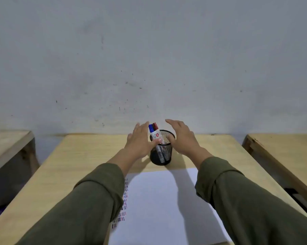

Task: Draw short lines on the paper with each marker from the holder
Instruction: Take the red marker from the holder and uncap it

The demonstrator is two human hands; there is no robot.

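Note:
A black mesh holder [161, 156] stands on the wooden desk [75, 156] beyond a white paper [159, 200]. A blue-capped marker [151, 129] and a red-capped marker [155, 126] stick up from it. My left hand [140, 140] is just left of the holder, fingers spread, its thumb touching the holder's rim by the markers. My right hand [182, 137] hovers open on the holder's right side, holding nothing. Rows of short red, blue and black lines [124, 204] run down the paper's left edge, partly hidden by my left sleeve.
A grey wall rises right behind the desk. Another wooden desk [9, 144] stands at the left and one more [281, 151] at the right, each across a narrow gap. My green sleeves cover both lower sides of the paper.

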